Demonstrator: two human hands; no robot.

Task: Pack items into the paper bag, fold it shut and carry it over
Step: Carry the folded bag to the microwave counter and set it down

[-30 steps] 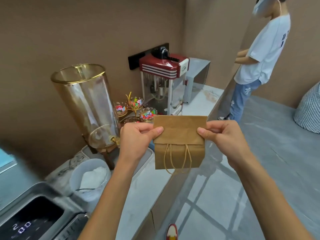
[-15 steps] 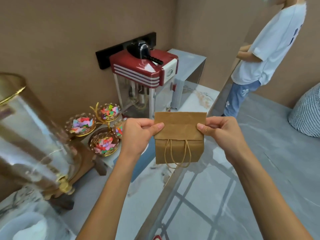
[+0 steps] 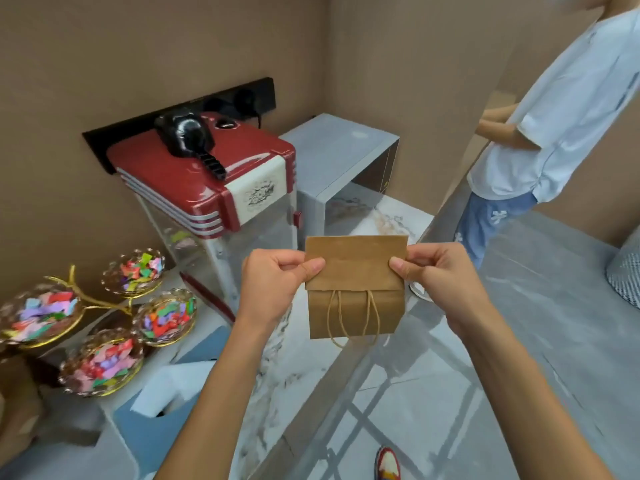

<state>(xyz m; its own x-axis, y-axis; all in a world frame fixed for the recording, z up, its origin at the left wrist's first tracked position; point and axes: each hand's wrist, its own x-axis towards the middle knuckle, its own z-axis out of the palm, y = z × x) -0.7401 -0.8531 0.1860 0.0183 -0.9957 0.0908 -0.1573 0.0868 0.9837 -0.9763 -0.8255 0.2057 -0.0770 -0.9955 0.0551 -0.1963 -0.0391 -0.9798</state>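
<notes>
A small brown paper bag hangs in the air in front of me, its top folded down over the front and its twine handles dangling below the flap. My left hand pinches the flap's left edge between thumb and fingers. My right hand pinches the right edge the same way. The bag is above the marble counter's right edge. What the bag contains is hidden.
A red popcorn machine stands on the counter behind the bag, a grey box shelf to its right. Gold bowls of coloured paper pieces sit at left. A person in a white shirt stands at far right on the grey floor.
I have moved forward along the counter with the bag held in both hands. The glass dispenser has slid out of view at left, and the popcorn machine and bowls are closer.
</notes>
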